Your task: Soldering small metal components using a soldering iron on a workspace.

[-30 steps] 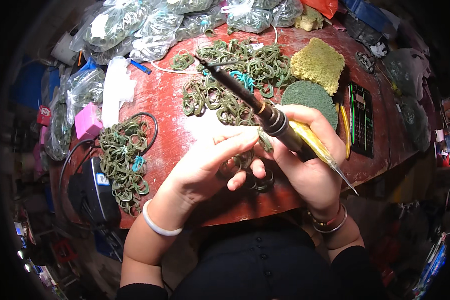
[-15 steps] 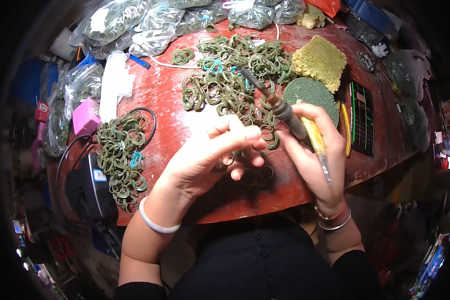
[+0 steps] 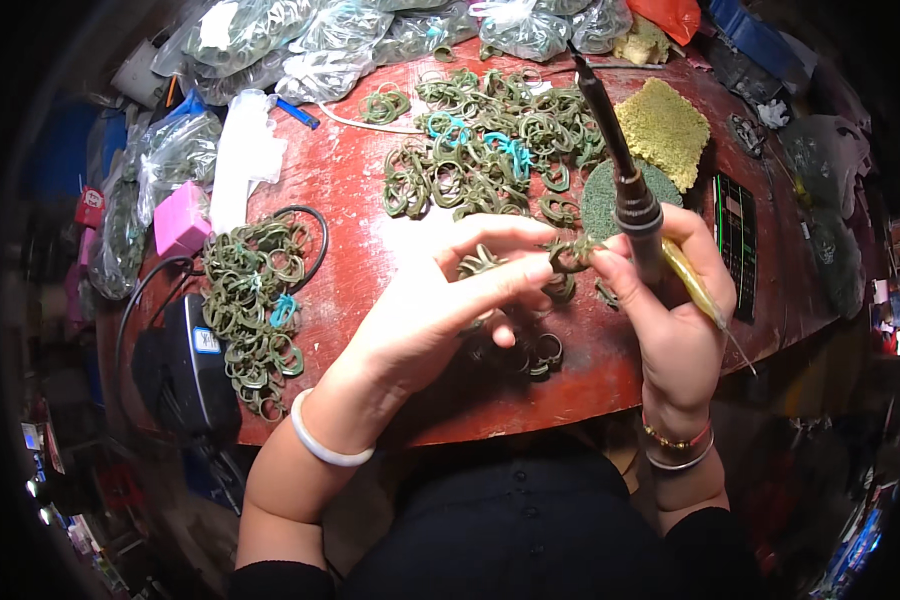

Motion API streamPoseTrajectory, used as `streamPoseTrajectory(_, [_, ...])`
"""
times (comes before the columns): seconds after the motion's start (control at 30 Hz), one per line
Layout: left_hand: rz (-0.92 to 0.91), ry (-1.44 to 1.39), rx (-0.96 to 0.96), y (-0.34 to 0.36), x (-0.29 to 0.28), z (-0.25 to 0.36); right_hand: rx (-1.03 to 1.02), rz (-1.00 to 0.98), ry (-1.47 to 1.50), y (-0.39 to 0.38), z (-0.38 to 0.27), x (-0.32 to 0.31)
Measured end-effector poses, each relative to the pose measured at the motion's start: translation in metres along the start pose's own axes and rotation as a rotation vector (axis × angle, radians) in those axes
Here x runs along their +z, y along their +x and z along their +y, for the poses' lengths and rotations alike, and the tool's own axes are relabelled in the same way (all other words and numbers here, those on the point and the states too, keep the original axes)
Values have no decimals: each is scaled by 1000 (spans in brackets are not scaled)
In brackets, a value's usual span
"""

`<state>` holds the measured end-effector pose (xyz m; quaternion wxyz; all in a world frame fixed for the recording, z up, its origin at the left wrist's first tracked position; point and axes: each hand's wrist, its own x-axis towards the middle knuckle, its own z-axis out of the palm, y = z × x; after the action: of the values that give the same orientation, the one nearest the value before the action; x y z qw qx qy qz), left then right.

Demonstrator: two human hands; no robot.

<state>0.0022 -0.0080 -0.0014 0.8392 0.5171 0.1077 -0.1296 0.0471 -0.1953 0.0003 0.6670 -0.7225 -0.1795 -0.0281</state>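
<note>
My left hand (image 3: 410, 310) is curled, with a green ring (image 3: 480, 262) lodged among its fingers. Between its fingertips and my right thumb sits another green ring (image 3: 573, 254), touched from both sides. My right hand (image 3: 682, 335) grips a soldering iron (image 3: 638, 205), its dark tip pointing up and away. Tucked in the same hand is a yellow-handled tool (image 3: 692, 280) with a thin metal point toward me. Below my left fingers a few rings (image 3: 544, 352) lie in shadow. Beyond the hands spreads a large pile of green rings (image 3: 450, 180), with some turquoise ones (image 3: 510, 155).
A second ring heap (image 3: 255, 320) lies left, beside a black box (image 3: 202, 370) with a cable and a pink block (image 3: 182, 220). Right stand a yellow sponge (image 3: 665, 135), a round green pad (image 3: 610, 190) and a dark calculator-like device (image 3: 735, 240). Plastic bags (image 3: 330, 45) line the red table's (image 3: 350, 260) far edge.
My right hand has turned, so the iron stands more upright. Its thumb now meets my left fingertips at a green ring. The whole view has shifted slightly.
</note>
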Motion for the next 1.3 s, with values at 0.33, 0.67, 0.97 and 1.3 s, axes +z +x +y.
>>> streamPoseTrajectory(0.33, [-31, 210, 190, -2, 5, -2, 103, 7, 114, -8, -3, -7])
streamPoseTrajectory(0.67, [-56, 136, 82, 0, 5, -1, -41, -137, 19, -9, -1, -7])
streamPoseTrajectory(0.97, [-35, 163, 183, 2, -1, -3, -44, -6, -61, -13, -9, -8])
streamPoseTrajectory(1.3, [78, 231, 319, 4, 4, -13, 82, 44, 124, -24, -16, 9])
